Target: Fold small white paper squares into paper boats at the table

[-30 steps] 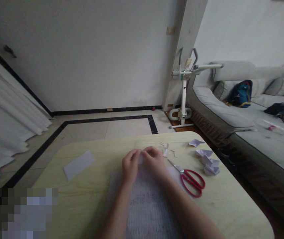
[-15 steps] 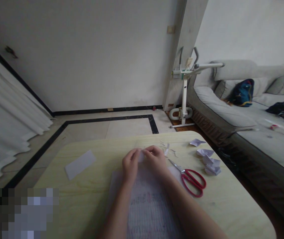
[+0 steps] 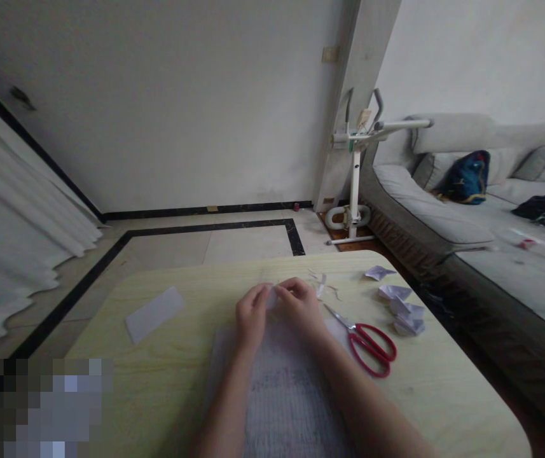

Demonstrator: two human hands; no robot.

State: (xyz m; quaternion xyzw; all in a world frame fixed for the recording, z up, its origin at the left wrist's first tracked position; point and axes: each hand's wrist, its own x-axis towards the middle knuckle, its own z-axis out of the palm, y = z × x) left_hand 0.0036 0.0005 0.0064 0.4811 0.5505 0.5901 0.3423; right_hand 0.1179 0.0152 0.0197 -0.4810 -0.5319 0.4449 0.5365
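Note:
Both my hands pinch a small piece of white paper point(image 3: 272, 298) between them, over the far half of the table. My left hand point(image 3: 252, 313) has its fingers closed on the paper's left edge; my right hand point(image 3: 301, 306) grips its right edge. Beneath my forearms lies a large written sheet point(image 3: 291, 401) with rows of writing. Right of my right hand are scissors with red handles point(image 3: 372, 348), lying with blades toward the far left. Thin paper scraps point(image 3: 322, 286) lie just beyond that hand. How the held paper is folded is mostly hidden by my fingers.
A blank paper strip point(image 3: 154, 314) lies on the left of the wooden table point(image 3: 158, 388). Several folded paper pieces point(image 3: 408, 316) sit along the right edge. Past the table stand a white exercise machine point(image 3: 355, 184) and a grey sofa point(image 3: 444, 216).
The view has shifted very slightly. My hands keep their pinch on the small paper in nearly the same place, and the things on the table have not moved.

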